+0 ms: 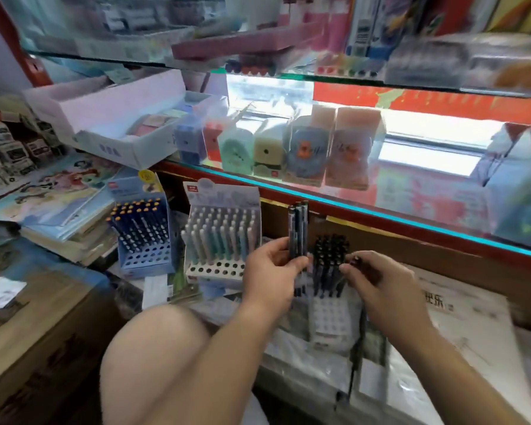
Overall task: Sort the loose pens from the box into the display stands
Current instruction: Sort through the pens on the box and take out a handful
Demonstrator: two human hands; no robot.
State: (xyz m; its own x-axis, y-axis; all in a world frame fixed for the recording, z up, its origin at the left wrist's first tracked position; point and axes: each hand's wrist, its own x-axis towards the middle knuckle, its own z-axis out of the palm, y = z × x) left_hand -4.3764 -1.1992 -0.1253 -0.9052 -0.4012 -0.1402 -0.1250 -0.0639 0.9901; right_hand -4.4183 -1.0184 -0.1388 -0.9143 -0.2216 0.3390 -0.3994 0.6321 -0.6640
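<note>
Stationery shelves [380, 215] fill the upper frame. At lower centre our left hand [270, 271] grips a bundle of dark plastic pens [298, 228] upright; our right hand [380, 283] pinches one dark pen [355, 261], just right of the white perforated display stand [331, 314] between them.

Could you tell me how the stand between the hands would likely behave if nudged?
The stand looks like light plastic, so it may slide. Tall dark pens fill only its back rows, so it could tip backward.
</note>
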